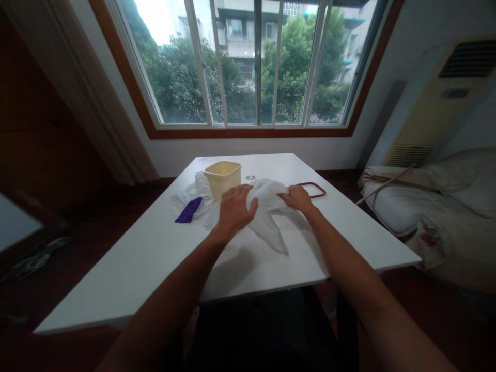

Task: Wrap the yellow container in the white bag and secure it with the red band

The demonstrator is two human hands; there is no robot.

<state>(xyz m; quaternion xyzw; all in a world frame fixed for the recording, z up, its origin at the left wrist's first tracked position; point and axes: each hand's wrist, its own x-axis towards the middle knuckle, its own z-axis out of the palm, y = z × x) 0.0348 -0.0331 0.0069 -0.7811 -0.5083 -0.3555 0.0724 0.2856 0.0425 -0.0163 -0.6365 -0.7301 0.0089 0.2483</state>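
Observation:
A thin white plastic bag [267, 194] hangs puffed out between my hands above the white table, with one pointed corner drooping toward me. My right hand [296, 199] is closed on the bag's right side. At the left side of the bag, my left hand [235, 209] has its fingers stretched out and thumb apart; whether it touches the plastic I cannot tell. Just behind the left hand stands an upright cream plastic bin [222, 175]. Past my right hand lies a reddish-brown rounded rectangular ring [320, 191], partly hidden by that hand.
Left of the bin lie a purple folded or rolled piece [189, 210] and crumpled white plastic [178, 201]. The white table [155, 268] narrows toward the window [248, 77]. A covered sofa [403, 196] with a stick [387, 183] stands to the right.

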